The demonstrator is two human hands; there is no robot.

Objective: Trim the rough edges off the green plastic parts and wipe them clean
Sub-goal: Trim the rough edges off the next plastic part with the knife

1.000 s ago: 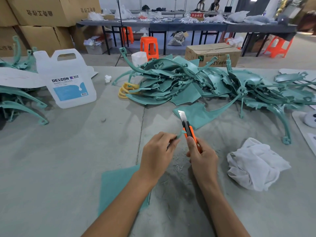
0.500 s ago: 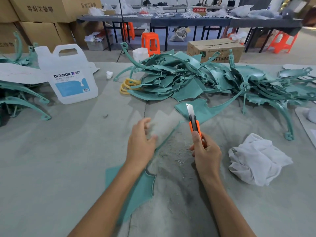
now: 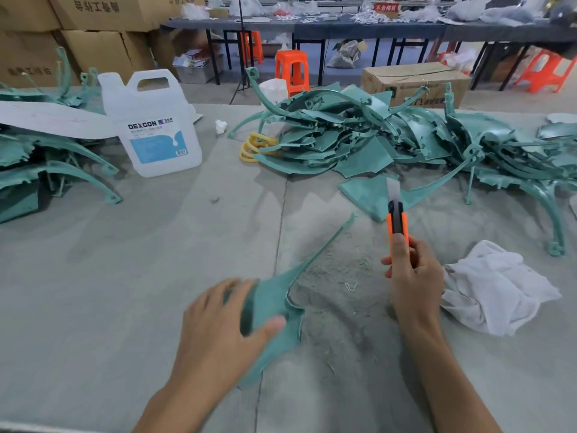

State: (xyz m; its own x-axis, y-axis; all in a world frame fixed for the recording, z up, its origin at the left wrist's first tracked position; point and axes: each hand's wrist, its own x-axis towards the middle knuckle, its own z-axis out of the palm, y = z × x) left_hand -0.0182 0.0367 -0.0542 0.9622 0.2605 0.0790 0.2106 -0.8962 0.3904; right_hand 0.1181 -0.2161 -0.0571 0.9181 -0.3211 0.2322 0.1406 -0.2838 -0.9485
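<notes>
left hand (image 3: 215,326) grips green part (image 3: 274,304) | right hand (image 3: 412,276) holds knife (image 3: 397,220)

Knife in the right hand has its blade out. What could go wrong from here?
1. The knife in the right hand has its blade bare; brought to the part, it might nick the left hand gripping the wide end.
2. The part's thin tail is held by no hand, so it may flex or slip when cut.

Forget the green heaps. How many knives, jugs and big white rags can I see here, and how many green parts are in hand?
knife: 1
jug: 1
rag: 1
green part, in left hand: 1
Total: 4
</notes>
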